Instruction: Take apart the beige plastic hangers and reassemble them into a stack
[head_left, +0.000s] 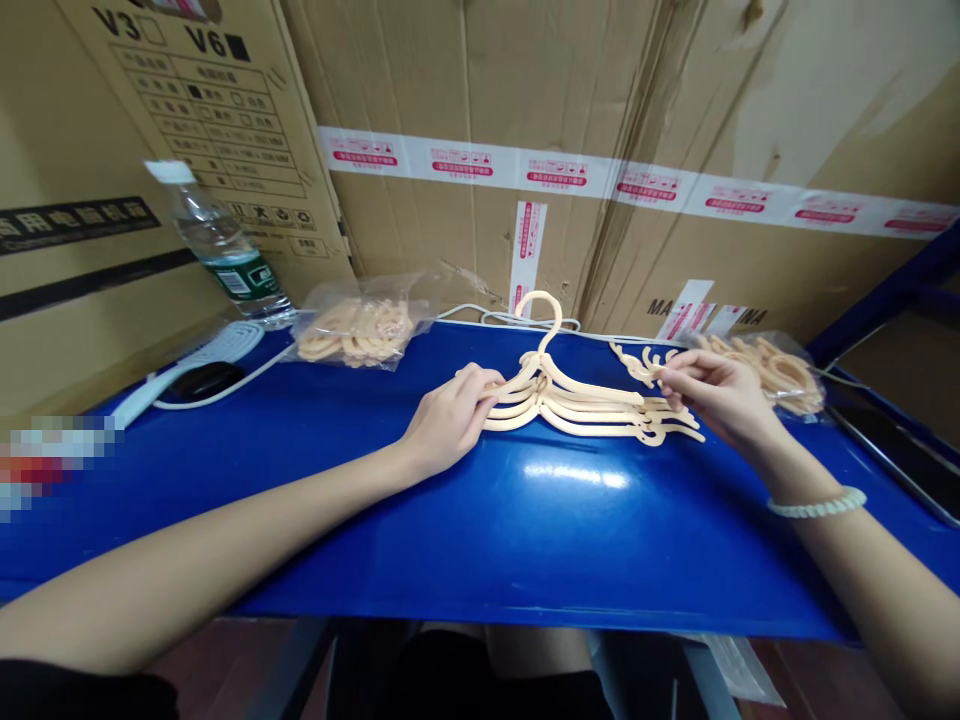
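Several cream plastic clothes hangers [592, 428] lie stacked on the blue table, one hook [553, 318] pointing away from me. My left hand [454, 415] is closed around the left end of the stack, fingers gripping the upper hanger's arm and covering its tip. On the other side, my right hand [712, 392] is closed in a pinch just above the right ends. A small cream branched piece [637, 366] reaches out from its fingertips. Thin wavy tips and a curl [651, 436] stick out from the hangers' right ends below that hand.
Clear bags of cream plastic parts lie at the left [360, 330] and right [780, 375]. A water bottle [232, 250], a white cable and a black mouse-like object [206, 380] are at left. Cardboard boxes [465, 80] wall the back. A dark flat device [896, 450] lies right.
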